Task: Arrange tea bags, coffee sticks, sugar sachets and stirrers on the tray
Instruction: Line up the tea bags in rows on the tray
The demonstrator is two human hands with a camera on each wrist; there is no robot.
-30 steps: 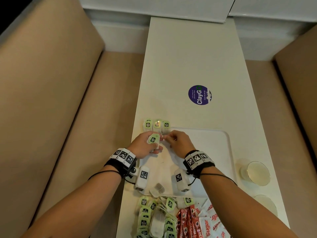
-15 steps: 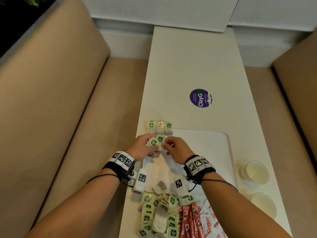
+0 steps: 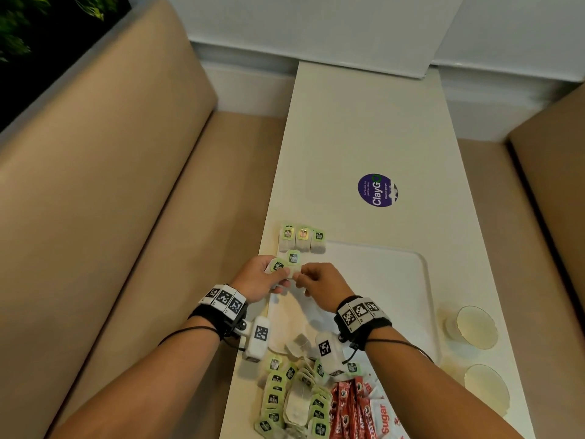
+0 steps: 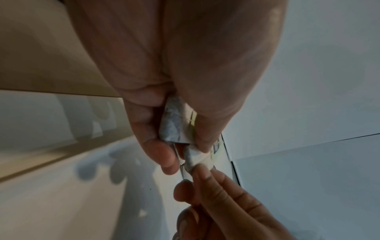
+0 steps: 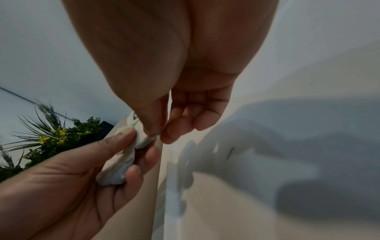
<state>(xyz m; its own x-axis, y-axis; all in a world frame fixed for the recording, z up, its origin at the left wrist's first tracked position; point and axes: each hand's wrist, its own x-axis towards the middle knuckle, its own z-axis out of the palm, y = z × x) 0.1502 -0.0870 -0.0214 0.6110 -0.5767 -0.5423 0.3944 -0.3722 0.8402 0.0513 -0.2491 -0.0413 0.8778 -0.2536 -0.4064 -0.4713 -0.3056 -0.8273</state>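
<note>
Since a second ago we have fanned one green-tagged tea bag into two: a single tag showed at our left fingers then, and now a second tag stands just beyond them, while both hands have stayed over the tray's far left corner.

We hold the two tea bags [image 3: 286,266] between our hands, above the tray [image 3: 395,280]. Our left hand [image 3: 258,278] curls its fingers [image 4: 167,155] and thumb round the bunched pouches, and our right hand [image 3: 323,282] pinches the edge of one pouch with thumb and forefinger [image 5: 152,128], the other fingers loosely curled. One tag lies against our left fingers, tilted; the other points away from us, its pouch running back toward our right fingertips, so its long axis lies roughly near-to-far.

Just beyond our fingers, three tea bags [image 3: 302,240] lie side by side at the tray's far edge, tags outward, long axes matching the bag we are freeing. We judge the next move is to lay it in line with them; the right hand has the cleaner hold, and the open spot lies ahead and slightly to its side.

Behind our wrists sit the tea bag pile [image 3: 291,397], red coffee sticks [image 3: 348,407] and sugar sachets [image 3: 384,416] on the worktop [image 3: 364,128].
</note>
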